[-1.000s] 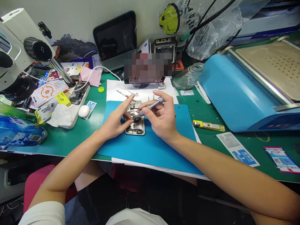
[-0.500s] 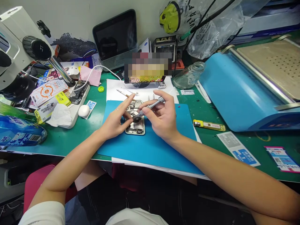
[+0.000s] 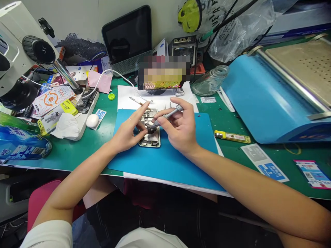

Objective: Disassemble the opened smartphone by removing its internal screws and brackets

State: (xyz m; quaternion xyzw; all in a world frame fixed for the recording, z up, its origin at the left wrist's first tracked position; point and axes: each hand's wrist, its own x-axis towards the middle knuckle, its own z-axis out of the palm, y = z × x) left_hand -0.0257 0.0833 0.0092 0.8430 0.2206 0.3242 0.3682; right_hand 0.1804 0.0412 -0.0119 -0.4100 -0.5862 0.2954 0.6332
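An opened phone [image 3: 152,140] lies on a blue mat [image 3: 165,162], its inner parts exposed. My right hand [image 3: 181,129] is closed around a slim grey pen-shaped tool [image 3: 169,114], held like a pen. The tool slants down to the left, its thin tip reaching the middle of the phone. Over the phone's left edge is my left hand [image 3: 129,134]. Its thumb and a finger come together by the tool tip beside a dark part, while the index finger stretches away. What that pinch holds is too small to make out. A thin pointed tool [image 3: 136,100] lies beyond the phone.
Behind the mat a lit screen [image 3: 162,84] stands on white paper, with a glass jar [image 3: 210,81] beside it. At right are a yellow cutter [image 3: 232,136] and a large blue machine [image 3: 261,103]. A microscope [image 3: 38,51] overhangs the cluttered left side.
The view has shifted slightly. Both hands keep nearly the same pose over the phone, and the tool tip stays at its middle.
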